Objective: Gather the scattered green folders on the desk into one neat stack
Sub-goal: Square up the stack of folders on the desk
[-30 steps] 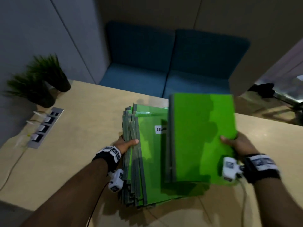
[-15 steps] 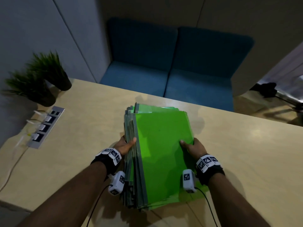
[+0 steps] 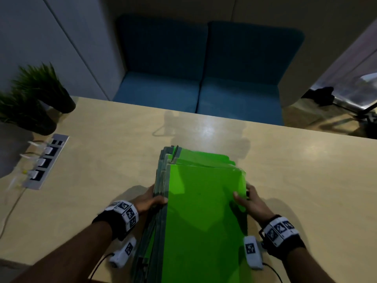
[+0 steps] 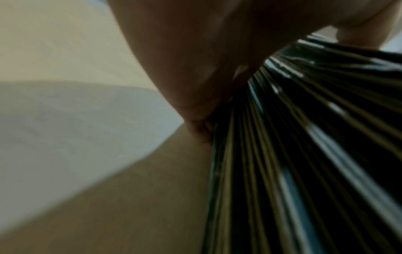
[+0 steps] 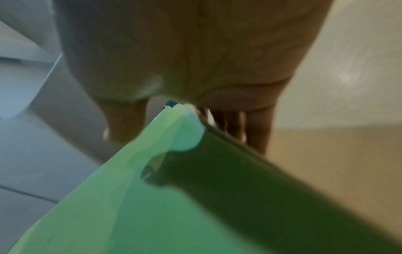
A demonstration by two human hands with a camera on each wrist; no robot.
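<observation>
A thick stack of green folders [image 3: 202, 211] lies on the wooden desk [image 3: 102, 180], its grey spines on the left. My left hand [image 3: 152, 200] grips the spine side, thumb on top and fingers along the edges [image 4: 282, 154]. My right hand [image 3: 245, 198] holds the stack's right edge, thumb on the top folder [image 5: 152, 197] and fingers down its side. The upper folders sit slightly askew at the far end, where lower ones stick out.
Two dark potted plants [image 3: 34, 99] stand at the desk's far left. A grey socket strip [image 3: 43, 162] with white plugs lies near the left edge. A blue sofa [image 3: 200, 78] sits beyond the desk. The stack's near end overhangs the front edge.
One second ago my right hand held a folder up to the right of the stack. It now lies on top, and both hands clasp the stack's sides, which has been drawn nearer to me.
</observation>
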